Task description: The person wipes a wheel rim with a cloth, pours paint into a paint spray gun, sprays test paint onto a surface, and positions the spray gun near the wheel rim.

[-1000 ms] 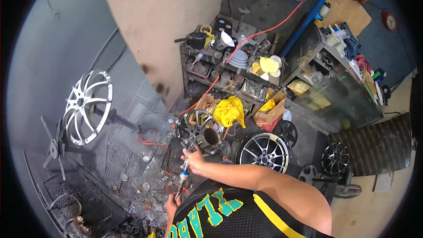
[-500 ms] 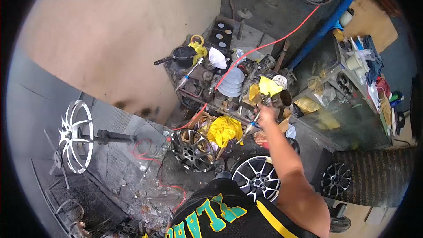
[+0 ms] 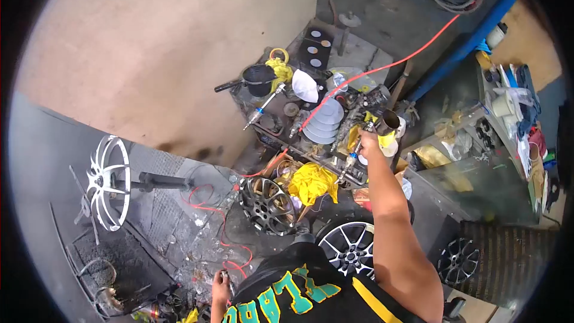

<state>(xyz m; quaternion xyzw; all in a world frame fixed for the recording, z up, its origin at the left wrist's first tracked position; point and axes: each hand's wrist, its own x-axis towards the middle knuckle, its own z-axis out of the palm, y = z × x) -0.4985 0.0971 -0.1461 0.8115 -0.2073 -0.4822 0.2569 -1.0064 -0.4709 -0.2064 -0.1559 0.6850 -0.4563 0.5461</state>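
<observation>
My right hand [image 3: 369,143] is closed round a spray gun [image 3: 351,158] with a dark cup [image 3: 388,121], held over the right end of the cluttered cart. Yellow cloth and a white lid lie just beside it. Low in the view, my left hand [image 3: 221,287] is closed on a small metal fitting [image 3: 225,274], near the red hose [image 3: 238,262]. A second spray gun [image 3: 263,107] lies on the cart's left side, near a black pan [image 3: 259,78], a white paper cone [image 3: 305,86] and a stack of grey discs [image 3: 324,122].
A white-spoked wheel [image 3: 109,183] is mounted on a stand at the left. More wheels [image 3: 266,204] stand on the floor by a yellow bag [image 3: 313,183]. A cabinet [image 3: 472,173] heaped with items stands at the right. The red hose crosses above the cart.
My right hand has moved with the spray gun from low near my body up to the cart. My left hand has come apart from the gun. The view has turned.
</observation>
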